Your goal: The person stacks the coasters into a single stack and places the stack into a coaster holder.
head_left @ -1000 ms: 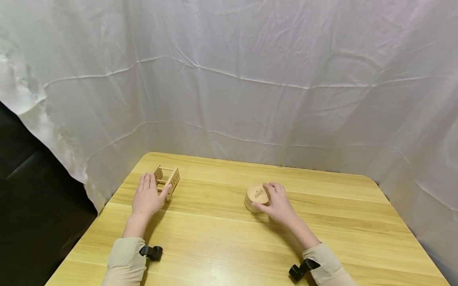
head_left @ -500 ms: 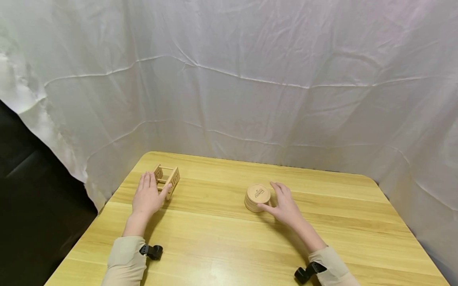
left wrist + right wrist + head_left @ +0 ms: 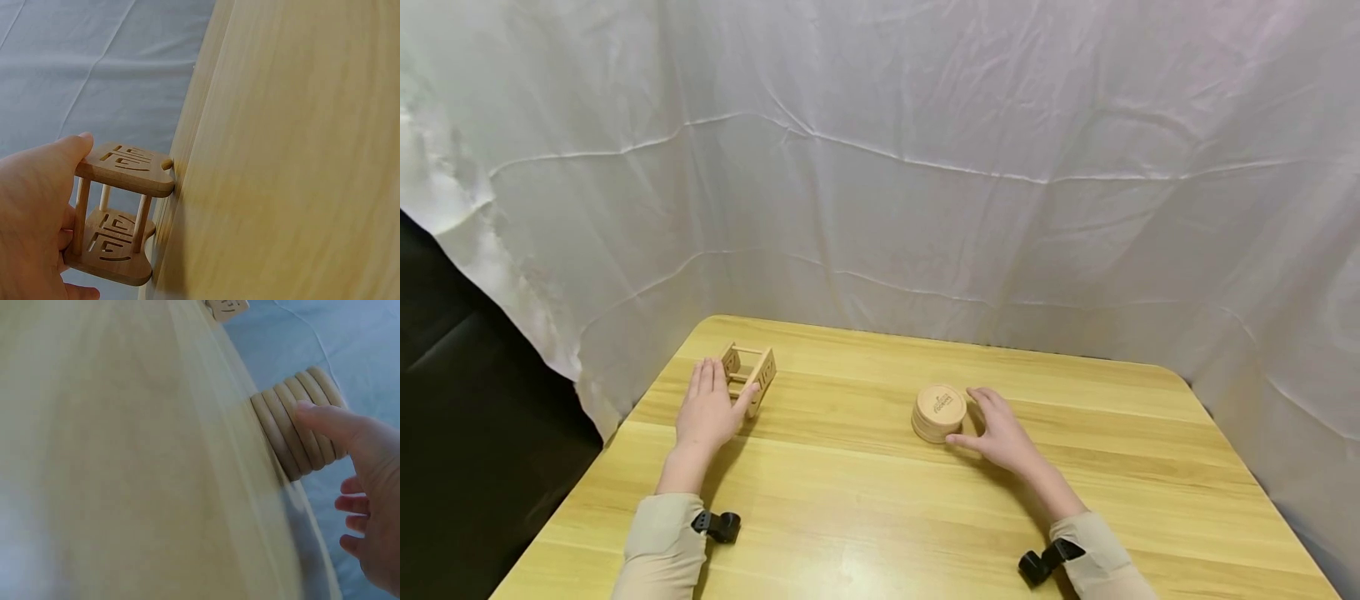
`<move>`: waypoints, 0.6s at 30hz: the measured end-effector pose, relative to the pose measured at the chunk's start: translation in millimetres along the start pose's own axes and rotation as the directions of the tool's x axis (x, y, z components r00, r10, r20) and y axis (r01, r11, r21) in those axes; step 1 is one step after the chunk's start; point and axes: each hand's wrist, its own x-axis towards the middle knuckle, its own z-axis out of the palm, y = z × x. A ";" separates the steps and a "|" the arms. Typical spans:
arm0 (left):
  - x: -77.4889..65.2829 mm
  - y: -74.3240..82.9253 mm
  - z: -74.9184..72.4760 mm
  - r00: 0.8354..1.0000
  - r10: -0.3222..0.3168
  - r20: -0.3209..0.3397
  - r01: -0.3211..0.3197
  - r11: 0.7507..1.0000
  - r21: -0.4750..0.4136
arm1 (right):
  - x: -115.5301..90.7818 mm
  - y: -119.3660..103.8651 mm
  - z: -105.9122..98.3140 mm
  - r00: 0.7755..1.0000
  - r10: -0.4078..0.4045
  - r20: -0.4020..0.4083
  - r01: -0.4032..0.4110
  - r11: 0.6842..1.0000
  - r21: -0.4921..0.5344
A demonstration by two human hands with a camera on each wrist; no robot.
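On the left of the table, my left hand (image 3: 706, 410) holds a small wooden coaster holder (image 3: 765, 377), thumb on one side and fingers on the other. In the left wrist view the holder (image 3: 125, 172) shows two cut-out plates joined by round rods, with nothing inside. A stack of round wooden coasters (image 3: 942, 406), printed on top, stands right of the middle. My right hand (image 3: 1006, 442) is just right of that stack, thumb and fingers spread apart. The thumb overlaps the coasters (image 3: 281, 425) in the right wrist view.
The light wood table (image 3: 850, 500) has rounded far corners. A pale curtain (image 3: 880, 208) hangs behind it and along both sides. Something black (image 3: 475, 417) lies beyond the left edge. Each wrist wears a black camera (image 3: 722, 527).
My right hand has let go of the coaster stack and drawn back a little to the right. Both the stack and my left hand on the holder have stayed in place.
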 end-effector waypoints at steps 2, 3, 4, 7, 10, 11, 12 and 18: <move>0.4 -0.3 -0.1 1.000 -0.001 0.002 0.001 1.000 0.003 | 2.7 4.8 3.2 1.000 -0.027 0.014 0.026 1.000 0.017; 0.4 -0.4 -0.1 1.000 -0.001 0.002 0.001 1.000 0.004 | 4.0 7.1 4.7 0.999 -0.041 0.022 0.040 0.999 0.021; 0.4 -0.5 0.1 1.000 -0.002 0.003 0.002 1.000 0.004 | 5.2 9.2 6.2 0.998 -0.052 0.032 0.051 0.998 0.029; -0.2 -0.7 0.9 1.000 -0.007 0.003 0.007 1.000 0.007 | 9.0 14.5 10.0 0.995 -0.082 0.057 0.079 0.996 0.047; -0.6 -0.5 1.2 1.000 -0.008 -0.001 0.008 1.000 0.004 | 12.5 18.0 12.7 0.991 -0.094 0.090 0.090 0.995 0.049; -0.8 -0.3 1.2 1.000 -0.007 -0.001 0.007 1.000 0.003 | 13.5 18.8 13.2 0.990 -0.094 0.101 0.089 0.995 0.053; -0.9 -0.1 1.1 1.000 -0.007 -0.001 0.007 1.000 0.001 | 14.3 19.7 13.7 0.990 -0.090 0.112 0.084 0.995 0.056; -1.5 0.5 2.0 1.000 -0.017 0.002 0.017 1.000 0.006 | 18.3 20.7 12.9 0.983 -0.072 0.168 0.056 0.993 0.100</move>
